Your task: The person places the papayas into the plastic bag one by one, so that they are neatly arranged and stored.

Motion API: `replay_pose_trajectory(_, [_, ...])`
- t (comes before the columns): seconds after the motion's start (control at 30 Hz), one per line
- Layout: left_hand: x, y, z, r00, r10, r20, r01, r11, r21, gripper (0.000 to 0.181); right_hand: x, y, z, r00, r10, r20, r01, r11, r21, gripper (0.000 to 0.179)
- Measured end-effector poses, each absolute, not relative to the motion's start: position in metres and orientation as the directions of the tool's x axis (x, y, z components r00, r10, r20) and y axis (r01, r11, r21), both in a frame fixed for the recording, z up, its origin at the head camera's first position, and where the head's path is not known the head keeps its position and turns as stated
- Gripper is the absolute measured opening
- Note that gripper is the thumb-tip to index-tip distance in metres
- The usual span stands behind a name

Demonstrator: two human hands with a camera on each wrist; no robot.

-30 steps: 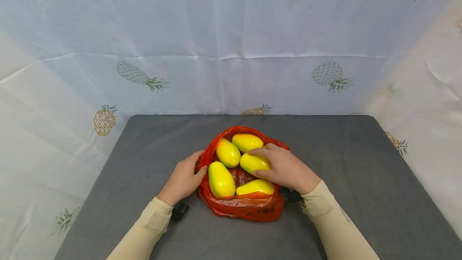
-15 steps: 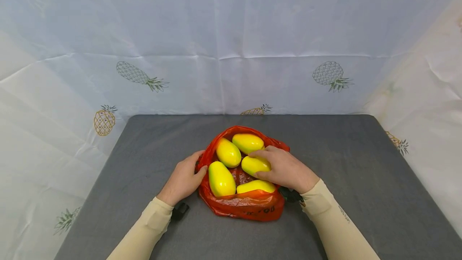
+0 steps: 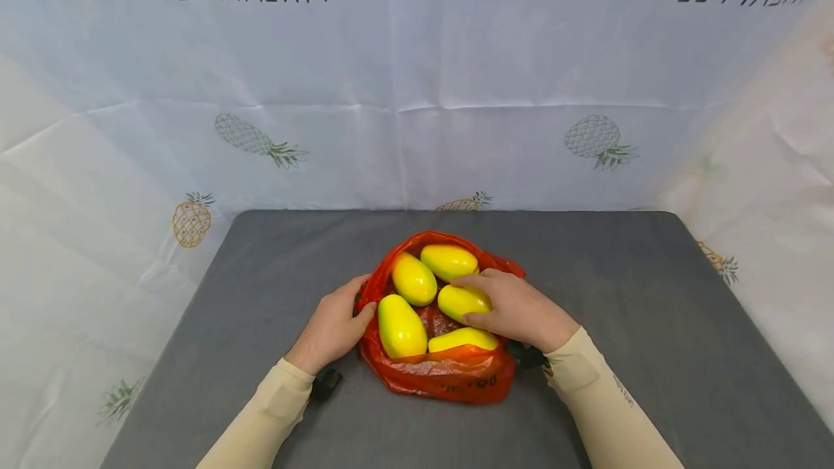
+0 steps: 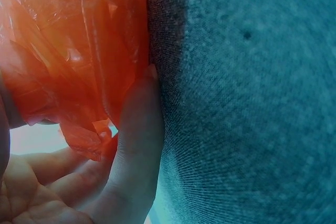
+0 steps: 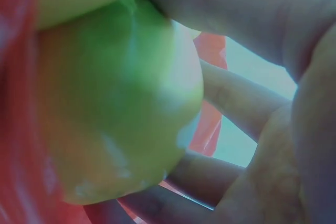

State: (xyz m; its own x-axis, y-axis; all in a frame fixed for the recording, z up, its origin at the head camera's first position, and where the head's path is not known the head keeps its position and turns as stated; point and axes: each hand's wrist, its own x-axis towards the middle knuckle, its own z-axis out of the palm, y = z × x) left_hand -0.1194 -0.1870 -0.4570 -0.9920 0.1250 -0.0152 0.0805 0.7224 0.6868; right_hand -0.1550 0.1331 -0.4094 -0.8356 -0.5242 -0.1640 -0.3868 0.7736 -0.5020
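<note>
A red plastic bag (image 3: 449, 382) stands wide open on the grey table, with several glossy yellow mangoes in it. My left hand (image 3: 334, 326) holds the bag's left side, thumb at the rim and fingers outside; in the left wrist view the crumpled bag (image 4: 68, 66) lies between thumb and fingers. At the bag's right side my right hand (image 3: 521, 308) reaches over the rim, its thumb and fingers around one mango (image 3: 461, 301). In the right wrist view this mango (image 5: 121, 103) shows a green patch, and the fingers curve round it.
Other mangoes lie around the held one: one at the back (image 3: 449, 262), one at the back left (image 3: 414, 279), one at the front left (image 3: 401, 328) and one at the front right (image 3: 464, 339). A white pineapple-print cloth (image 3: 404, 158) hangs behind the table (image 3: 606, 259).
The head view has tilted slightly, so everything sits a little lower. The mango in my right hand has shifted very slightly to the right; the left hand keeps its place on the bag.
</note>
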Motion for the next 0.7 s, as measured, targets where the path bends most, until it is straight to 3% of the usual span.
replay_pose_trajectory(0.27, [-0.122, -0.192, -0.457, -0.992, 0.106, -0.062, 0.034, 0.720, 0.694, 0.057, -0.156, 0.132, -0.405, -0.848, -0.515, -0.128, -0.398, 0.777, -0.487, 0.055])
replay_pose_trajectory(0.5, [-0.119, -0.206, -0.452, -0.993, 0.075, -0.086, -0.004, 0.730, 0.683, 0.067, -0.156, 0.141, -0.397, -0.862, -0.507, -0.014, -0.419, 0.728, -0.543, 0.058])
replay_pose_trajectory(0.7, [-0.115, -0.227, -0.437, -0.998, 0.050, 0.022, 0.053, 0.781, 0.622, 0.068, -0.158, 0.179, -0.399, -0.914, -0.399, 0.074, -0.377, 0.770, -0.514, 0.060])
